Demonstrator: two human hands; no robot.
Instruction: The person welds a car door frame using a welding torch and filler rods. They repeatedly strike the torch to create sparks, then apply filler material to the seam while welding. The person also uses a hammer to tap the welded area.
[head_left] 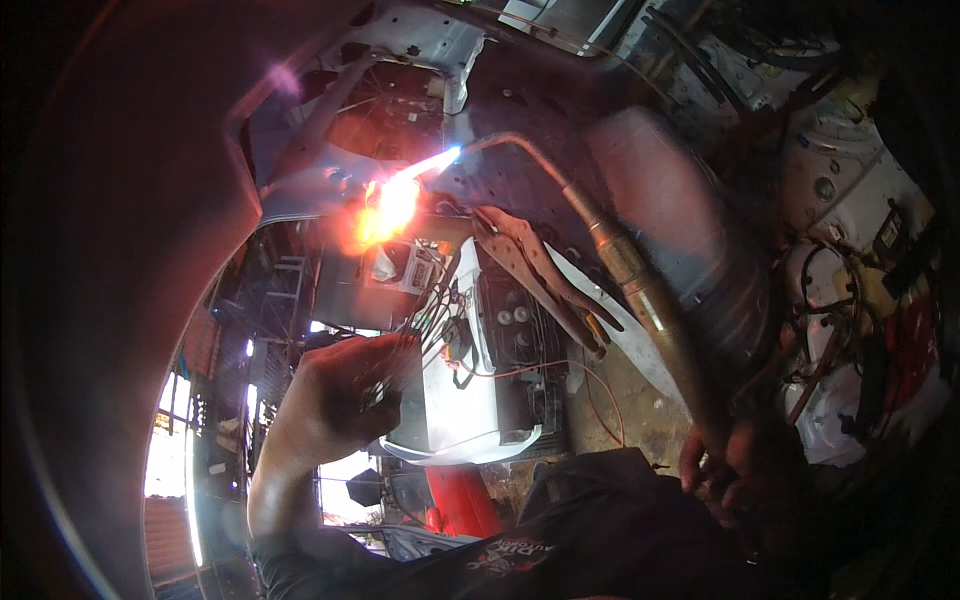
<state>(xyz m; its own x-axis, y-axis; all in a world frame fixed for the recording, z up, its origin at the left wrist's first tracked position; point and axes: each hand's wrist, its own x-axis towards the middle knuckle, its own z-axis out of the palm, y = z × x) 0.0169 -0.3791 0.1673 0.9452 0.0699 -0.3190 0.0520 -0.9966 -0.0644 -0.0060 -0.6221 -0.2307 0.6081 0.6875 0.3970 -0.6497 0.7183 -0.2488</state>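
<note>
"So, leftmost entry?"

"Left hand point(345, 390): fingers curled tight on a fanned bundle of thin, shiny metal wires point(432, 305). Judged light and springy; best pinched low, well apart from the heat."

"Next across?"

"Bright orange-white flame point(390, 205), above the wires, glare hiding the surface behind it. Below: a smooth white curved panel point(455, 400), probably plastic."

"And the rusty brown metal locking pliers point(503, 240)?"

"Right of the wires, tilted, handles toward lower right. Cannot tell whether they grip anything."

"Position of the long brass-coloured metal torch with a bent neck point(625, 265)?"

"Right of the pliers, slanting from its lit tip at upper left down to the right hand point(742, 465), whose fingers are wrapped around the lower end. Dim there; thumb position unclear."

"Handling?"

"Judgement: stiff, moderately heavy, smooth enough to roll in the palm. Take hold at the lower end only; the neck and tip are presumably too hot to touch."
</note>
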